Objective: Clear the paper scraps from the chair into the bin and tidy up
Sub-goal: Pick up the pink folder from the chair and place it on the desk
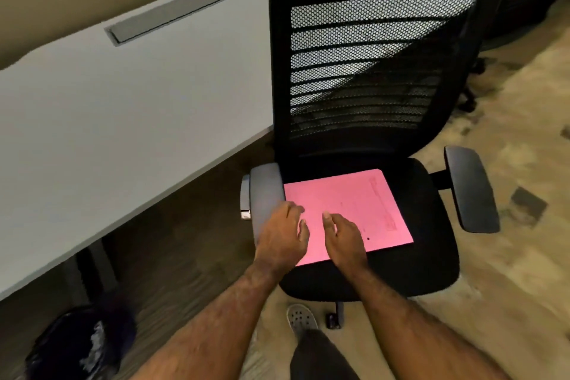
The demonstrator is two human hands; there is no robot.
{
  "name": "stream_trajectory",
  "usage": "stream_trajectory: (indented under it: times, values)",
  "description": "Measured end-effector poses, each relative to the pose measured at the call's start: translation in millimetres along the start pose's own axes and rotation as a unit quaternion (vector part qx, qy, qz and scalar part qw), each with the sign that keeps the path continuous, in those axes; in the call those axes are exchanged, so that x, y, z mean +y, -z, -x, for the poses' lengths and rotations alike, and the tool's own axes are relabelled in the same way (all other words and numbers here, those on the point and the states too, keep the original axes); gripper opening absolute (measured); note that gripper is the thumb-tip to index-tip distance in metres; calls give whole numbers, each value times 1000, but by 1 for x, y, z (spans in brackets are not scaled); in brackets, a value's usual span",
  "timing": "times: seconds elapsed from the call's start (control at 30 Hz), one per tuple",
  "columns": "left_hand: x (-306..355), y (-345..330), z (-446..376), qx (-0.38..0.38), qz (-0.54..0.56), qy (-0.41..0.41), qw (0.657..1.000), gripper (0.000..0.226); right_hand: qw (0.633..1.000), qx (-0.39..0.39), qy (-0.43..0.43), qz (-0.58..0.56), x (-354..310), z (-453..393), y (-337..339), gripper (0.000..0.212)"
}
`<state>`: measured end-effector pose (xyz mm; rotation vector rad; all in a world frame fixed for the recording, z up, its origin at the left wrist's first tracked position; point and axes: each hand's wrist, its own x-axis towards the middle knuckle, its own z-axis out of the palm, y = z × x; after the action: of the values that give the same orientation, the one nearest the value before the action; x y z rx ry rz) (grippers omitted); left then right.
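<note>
A black mesh-backed office chair (410,259) faces me. A pink sheet of paper (345,203) lies flat on its seat. My left hand (282,237) hovers over the sheet's near left corner, beside the left armrest (265,194), fingers loosely curled and holding nothing. My right hand (344,241) is just to its right over the sheet's near edge, fingers apart, also holding nothing. I cannot tell whether either hand touches the paper. A bin (80,345) lined with a dark bag stands on the floor at the lower left, under the desk edge. No small scraps show on the seat.
A long white desk (108,108) with a grey cable flap (169,14) runs along the left. The chair's right armrest (472,188) juts out over patterned carpet. My shoe (300,318) and dark trouser leg stand in front of the chair base. Another dark chair sits at the top right.
</note>
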<state>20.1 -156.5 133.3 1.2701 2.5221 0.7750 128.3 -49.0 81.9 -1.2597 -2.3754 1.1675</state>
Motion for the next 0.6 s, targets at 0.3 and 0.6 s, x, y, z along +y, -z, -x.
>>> stream_trajectory:
  times: [0.3, 0.6]
  values:
    - [44, -105, -24, -221, 290, 402, 840, 24, 980, -76, -38, 179, 86, -81, 37, 57]
    - [36, -171, -43, -141, 460, 671, 564, 40, 926, -208, 49, 311, 105, -202, 22, 85]
